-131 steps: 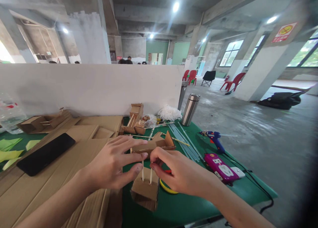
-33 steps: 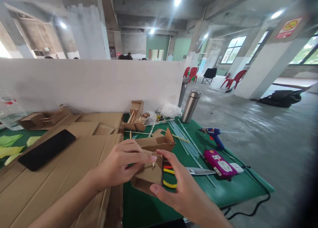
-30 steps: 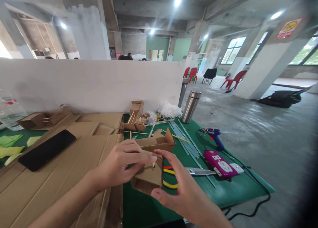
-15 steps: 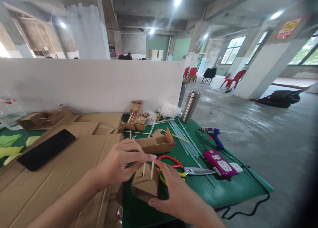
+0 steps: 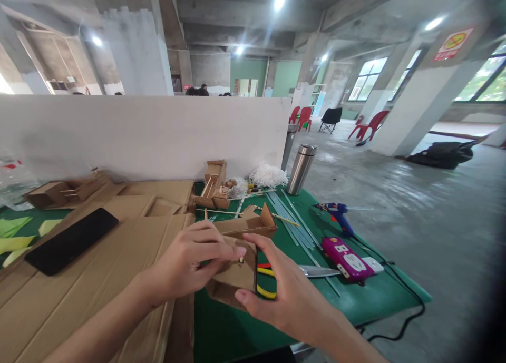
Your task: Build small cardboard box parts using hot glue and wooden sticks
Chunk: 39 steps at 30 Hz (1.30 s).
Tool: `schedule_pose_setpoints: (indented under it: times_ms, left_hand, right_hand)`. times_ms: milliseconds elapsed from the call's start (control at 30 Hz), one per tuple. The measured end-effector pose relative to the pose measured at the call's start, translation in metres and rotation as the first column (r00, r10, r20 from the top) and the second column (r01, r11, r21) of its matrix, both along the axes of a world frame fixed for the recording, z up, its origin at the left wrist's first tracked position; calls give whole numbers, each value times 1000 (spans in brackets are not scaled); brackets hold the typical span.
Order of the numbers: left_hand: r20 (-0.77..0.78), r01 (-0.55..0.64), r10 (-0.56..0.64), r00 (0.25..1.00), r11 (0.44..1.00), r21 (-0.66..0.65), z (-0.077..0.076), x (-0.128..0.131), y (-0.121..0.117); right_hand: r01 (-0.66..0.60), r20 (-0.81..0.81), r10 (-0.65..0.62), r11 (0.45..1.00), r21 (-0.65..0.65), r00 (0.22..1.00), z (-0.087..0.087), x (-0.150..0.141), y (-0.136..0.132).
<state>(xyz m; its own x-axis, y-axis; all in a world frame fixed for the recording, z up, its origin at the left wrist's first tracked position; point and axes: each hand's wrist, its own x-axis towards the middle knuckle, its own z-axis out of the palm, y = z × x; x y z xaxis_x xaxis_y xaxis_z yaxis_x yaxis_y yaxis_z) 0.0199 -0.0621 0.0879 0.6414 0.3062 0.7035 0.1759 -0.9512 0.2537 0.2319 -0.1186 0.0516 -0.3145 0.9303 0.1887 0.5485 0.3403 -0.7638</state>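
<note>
My right hand (image 5: 284,278) grips a small cardboard box (image 5: 227,284) by its right side, thumb at the near edge and fingers at the far edge. My left hand (image 5: 197,255) is closed over the box's upper face, index fingertip by a short wooden stick (image 5: 241,260) that pokes out of it. A pointed wooden tip (image 5: 206,214) shows above my left knuckles; its lower part is hidden. Behind my right hand lie scissors (image 5: 318,271) with red and yellow handles, partly covered. An open cardboard tray (image 5: 251,226) sits just beyond the box.
A purple power strip (image 5: 348,260) and a blue glue gun (image 5: 338,218) lie right, with clear glue sticks (image 5: 292,221) nearby. A steel flask (image 5: 302,169) stands at the back. Left are cardboard sheets (image 5: 138,257) and a black phone (image 5: 73,241). A white partition (image 5: 142,136) closes the far side.
The box has been raised and tilted, and my right hand has closed around its side. The sticks, which stood tall from it, now show only a short end near my left fingertip.
</note>
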Motion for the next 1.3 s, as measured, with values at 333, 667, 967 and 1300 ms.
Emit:
schedule_pose_setpoints:
  times_ms: [333, 667, 967, 1300]
  left_hand:
    - [-5, 12, -12, 1000, 1000, 10, 2, -2, -1]
    - [-13, 7, -7, 1000, 1000, 1, 0, -1, 2]
    - [-22, 2, -2, 1000, 1000, -3, 2, 0, -2]
    - [-19, 26, -26, 999, 1000, -15, 3, 0, 0]
  right_hand:
    - [-28, 52, 29, 999, -18, 998, 1, 8, -5]
    - [-122, 234, 162, 977, -176, 959, -20, 9, 1]
    - [-76, 109, 87, 992, -106, 990, -23, 1, 1]
    - [-13, 37, 8, 990, 142, 999, 6, -1, -1]
